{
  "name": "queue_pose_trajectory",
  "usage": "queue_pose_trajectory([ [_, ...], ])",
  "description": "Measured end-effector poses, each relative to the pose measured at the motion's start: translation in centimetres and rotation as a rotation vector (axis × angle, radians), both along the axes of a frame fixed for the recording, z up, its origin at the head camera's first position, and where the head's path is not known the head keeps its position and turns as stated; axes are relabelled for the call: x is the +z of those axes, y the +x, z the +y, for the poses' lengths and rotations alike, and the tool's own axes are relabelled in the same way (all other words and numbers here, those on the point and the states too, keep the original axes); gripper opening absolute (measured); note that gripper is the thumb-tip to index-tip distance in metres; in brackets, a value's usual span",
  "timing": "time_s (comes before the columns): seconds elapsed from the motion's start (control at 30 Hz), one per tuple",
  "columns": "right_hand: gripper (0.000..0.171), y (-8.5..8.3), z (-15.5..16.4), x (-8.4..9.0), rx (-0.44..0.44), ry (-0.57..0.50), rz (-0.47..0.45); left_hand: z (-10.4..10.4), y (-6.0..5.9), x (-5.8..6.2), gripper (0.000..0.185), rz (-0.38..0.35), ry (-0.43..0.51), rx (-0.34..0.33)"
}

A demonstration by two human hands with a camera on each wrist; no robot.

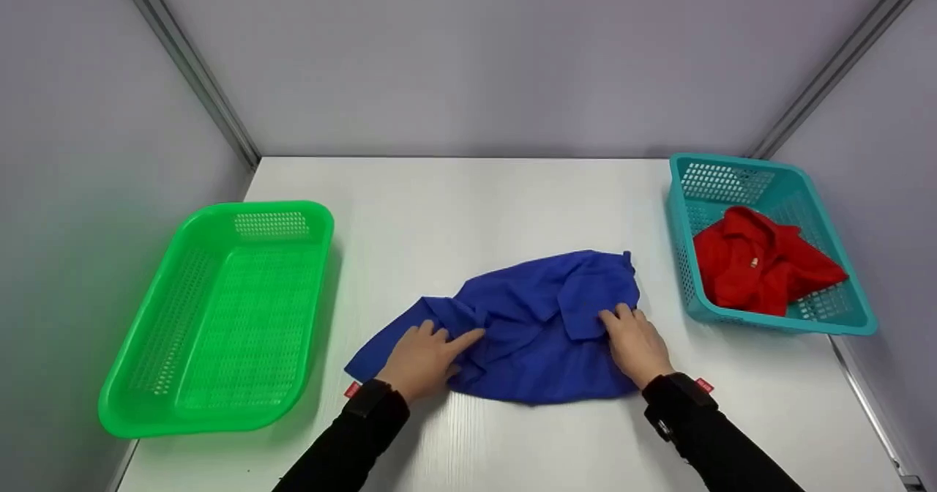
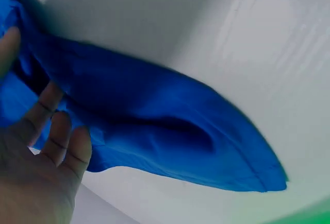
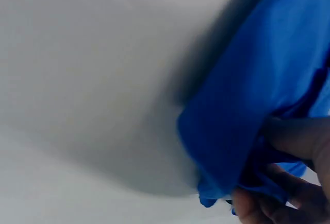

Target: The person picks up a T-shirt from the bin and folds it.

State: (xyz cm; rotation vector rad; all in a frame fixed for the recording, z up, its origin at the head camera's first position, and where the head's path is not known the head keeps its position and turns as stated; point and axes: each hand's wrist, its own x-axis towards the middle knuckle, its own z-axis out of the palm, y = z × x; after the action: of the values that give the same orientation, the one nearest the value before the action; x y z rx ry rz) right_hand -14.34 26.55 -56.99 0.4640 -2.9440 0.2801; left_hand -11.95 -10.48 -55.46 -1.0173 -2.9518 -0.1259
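Observation:
A crumpled blue shirt (image 1: 527, 331) lies on the white table, with a square flap of cloth folded over near its right end. My left hand (image 1: 423, 360) rests on its left part, fingers spread and the index finger stretched to the right. In the left wrist view, the fingers of the left hand (image 2: 46, 152) touch loose folds, and a tapering end of the cloth runs out beyond them. At the right edge, my right hand (image 1: 635, 344) pinches the fabric. The right wrist view shows blue cloth (image 3: 242, 105) bunched between that hand's thumb and fingers.
A green plastic basket (image 1: 311, 316) with nothing in it stands on the left. At the right back, a teal basket (image 1: 684, 258) holds a crumpled red garment (image 1: 761, 261). Grey panels (image 1: 476, 60) wall in the table at the back and both sides.

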Motion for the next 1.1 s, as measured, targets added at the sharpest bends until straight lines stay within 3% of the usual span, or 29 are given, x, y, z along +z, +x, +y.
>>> queue_pose_trajectory([
  [0.07,0.015,-0.4,0.3,0.0,-0.022,-0.017,0.022,0.3,-0.1,0.0,0.049,0.027,-0.001,0.008],
  [0.13,0.012,-0.9,0.5,0.3,-0.066,-0.083,-0.004,0.5,-0.2,0.0,0.047,0.028,0.016,0.002],
  [0.23,0.017,-1.5,0.9,1.4,-0.158,-0.281,-0.074,0.8,-0.3,0.0,0.055,0.009,0.070,-0.013],
  [0.33,0.024,-2.1,0.9,2.9,-0.226,-0.506,-0.115,1.1,-0.6,-0.1,0.053,0.047,0.075,-0.011],
  [0.43,0.026,-2.5,0.7,4.5,-0.257,-0.677,-0.131,1.4,-1.2,-0.1,0.035,0.121,0.010,-0.012],
  [0.5,0.027,-2.6,0.6,5.4,-0.264,-0.736,-0.131,1.5,-1.5,0.0,0.022,0.170,-0.014,-0.019],
  [0.6,0.025,-2.6,0.6,6.4,-0.290,-0.785,-0.129,1.2,-1.7,0.6,0.006,0.183,0.069,-0.023],
  [0.67,0.024,-2.6,0.7,7.2,-0.313,-0.840,-0.121,0.9,-1.8,1.5,0.009,0.141,0.210,-0.007],
  [0.73,0.023,-2.6,0.9,8.1,-0.339,-0.946,-0.111,0.3,-2.0,2.6,0.011,0.059,0.411,0.033],
  [0.87,0.020,-2.7,1.3,10.1,-0.348,-1.305,-0.080,-1.1,-2.5,5.1,0.008,-0.232,0.949,0.184],
  [0.97,0.018,-2.8,1.5,11.6,-0.298,-1.561,-0.035,-2.3,-3.0,6.8,0.006,-0.413,1.305,0.316],
  [1.03,0.017,-2.9,1.5,12.4,-0.243,-1.671,-0.024,-3.1,-3.4,7.6,0.006,-0.456,1.431,0.375],
  [1.1,0.017,-3.2,1.5,13.1,-0.198,-1.734,-0.020,-3.7,-3.8,8.1,0.006,-0.468,1.498,0.401],
])
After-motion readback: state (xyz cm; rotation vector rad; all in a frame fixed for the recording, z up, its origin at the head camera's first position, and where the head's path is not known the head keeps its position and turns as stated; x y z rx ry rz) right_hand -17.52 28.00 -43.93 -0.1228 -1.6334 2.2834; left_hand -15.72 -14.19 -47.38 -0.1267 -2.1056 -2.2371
